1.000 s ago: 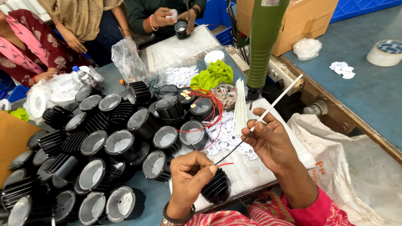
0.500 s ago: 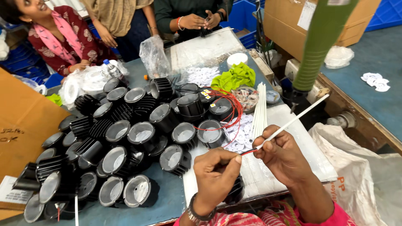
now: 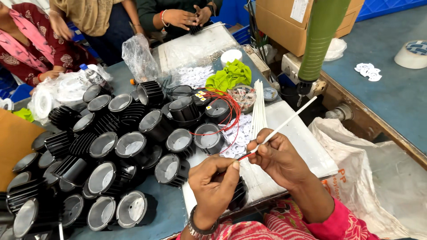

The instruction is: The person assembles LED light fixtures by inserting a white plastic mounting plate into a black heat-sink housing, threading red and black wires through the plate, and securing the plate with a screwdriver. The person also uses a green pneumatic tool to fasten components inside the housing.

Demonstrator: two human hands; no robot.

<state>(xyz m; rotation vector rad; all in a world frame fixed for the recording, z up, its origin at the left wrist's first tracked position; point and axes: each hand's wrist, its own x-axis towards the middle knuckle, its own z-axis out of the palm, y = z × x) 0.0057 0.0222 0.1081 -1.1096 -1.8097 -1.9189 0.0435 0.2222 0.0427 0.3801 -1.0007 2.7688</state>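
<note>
White sleeve tube [image 3: 284, 125]: thin, straight, slanting up to the right from the right hand toward the tip of the green driver; lower end pinched at the fingers, above the white board.
Red wire [image 3: 243, 156]: short end emerging at the tube's lower mouth, between the two hands.
Right hand [image 3: 278, 155]: closed, thumb and forefinger gripping the tube near its lower end.
Left hand [image 3: 213, 178]: closed, fingertips pinched just beside the wire end; metal bracelet at the wrist; whether actually clamping the wire, cannot tell.
Black housing [image 3: 238, 195]: ribbed, mostly hidden under the left hand, at the near edge of the board.
White board [image 3: 302, 142]: flat on the blue table [image 3: 164, 218], under both hands.
Spare tubes [image 3: 259, 111]: white bundle lying on the board, just beyond the right hand.
Housing pile [image 3: 102, 146]: many black finned cups with silvery insides, heaped left of the hands.
Green driver [image 3: 320, 40]: hanging upright above the board's far right.
Green cloth [image 3: 231, 75]: crumpled, farther back.
Other people [image 3: 178, 15]: seated at the far end, hands busy apart from these.
</note>
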